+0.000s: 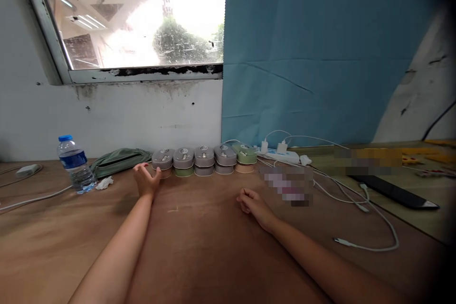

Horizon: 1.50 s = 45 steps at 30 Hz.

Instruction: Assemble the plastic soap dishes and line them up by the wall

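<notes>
A row of several small rounded boxes with metal clasps stands along the back of the table. The leftmost box has a grey top and a brown lower part. Just left of it is my left hand, open, its thumb and fingers apart; I cannot tell whether the thumb touches the box. Beside it come a grey-and-green box and two grey boxes. A green-topped box with a tan lower part ends the row. My right hand rests near the table's middle, fingers curled, nothing visible in them.
At the left, a water bottle with a blue cap stands beside a green pouch and crumpled tissue. A power strip with chargers, white cables and a long black object lie on the right.
</notes>
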Each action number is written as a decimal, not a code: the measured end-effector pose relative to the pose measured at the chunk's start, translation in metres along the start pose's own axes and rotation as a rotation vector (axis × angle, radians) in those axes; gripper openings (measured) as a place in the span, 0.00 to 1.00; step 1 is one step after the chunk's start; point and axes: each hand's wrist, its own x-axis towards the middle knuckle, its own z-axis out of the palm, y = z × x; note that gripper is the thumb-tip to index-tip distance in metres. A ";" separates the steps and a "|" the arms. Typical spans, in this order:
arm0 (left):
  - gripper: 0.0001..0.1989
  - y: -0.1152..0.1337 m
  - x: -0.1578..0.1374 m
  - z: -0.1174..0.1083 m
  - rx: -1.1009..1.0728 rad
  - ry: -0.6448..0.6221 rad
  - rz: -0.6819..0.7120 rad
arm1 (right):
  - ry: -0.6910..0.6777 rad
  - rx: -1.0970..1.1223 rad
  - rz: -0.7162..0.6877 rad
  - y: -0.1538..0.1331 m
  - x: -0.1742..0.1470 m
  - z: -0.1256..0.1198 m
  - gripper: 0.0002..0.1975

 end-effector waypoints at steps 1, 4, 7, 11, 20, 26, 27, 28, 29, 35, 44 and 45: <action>0.21 -0.002 0.002 0.005 -0.016 0.022 -0.006 | 0.001 -0.003 0.002 0.000 0.000 0.000 0.09; 0.29 -0.008 0.007 0.017 -0.094 0.031 -0.013 | 0.000 -0.008 0.010 -0.001 0.000 0.002 0.09; 0.32 -0.011 0.010 0.024 -0.180 -0.045 -0.024 | -0.004 -0.009 0.018 -0.003 -0.001 0.002 0.09; 0.33 -0.012 0.012 0.026 -0.271 -0.196 -0.028 | -0.010 -0.004 0.023 -0.003 -0.002 0.002 0.09; 0.30 -0.019 0.014 0.030 -0.325 -0.214 -0.006 | -0.016 0.003 0.025 -0.004 -0.002 0.001 0.10; 0.32 -0.019 0.012 0.023 -0.531 -0.024 -0.051 | -0.012 0.002 0.014 -0.001 -0.001 -0.001 0.09; 0.33 -0.019 0.011 0.021 -0.598 0.022 -0.091 | -0.012 0.001 0.012 0.000 -0.001 -0.002 0.09; 0.35 -0.019 0.011 0.018 -0.659 0.061 -0.130 | -0.012 0.000 0.011 0.001 0.000 -0.002 0.09; 0.36 -0.020 0.010 0.015 -0.709 0.089 -0.163 | -0.014 -0.002 0.011 0.001 0.000 -0.003 0.09; 0.35 -0.005 -0.012 -0.023 -0.830 -0.001 -0.219 | -0.020 0.001 0.001 0.003 0.002 -0.004 0.09; 0.28 0.046 -0.077 -0.059 -1.101 -0.827 0.077 | -0.025 0.017 -0.005 -0.001 0.001 -0.001 0.10; 0.29 0.050 -0.080 -0.060 -1.073 -0.891 0.167 | -0.025 0.021 -0.005 -0.002 0.001 -0.001 0.10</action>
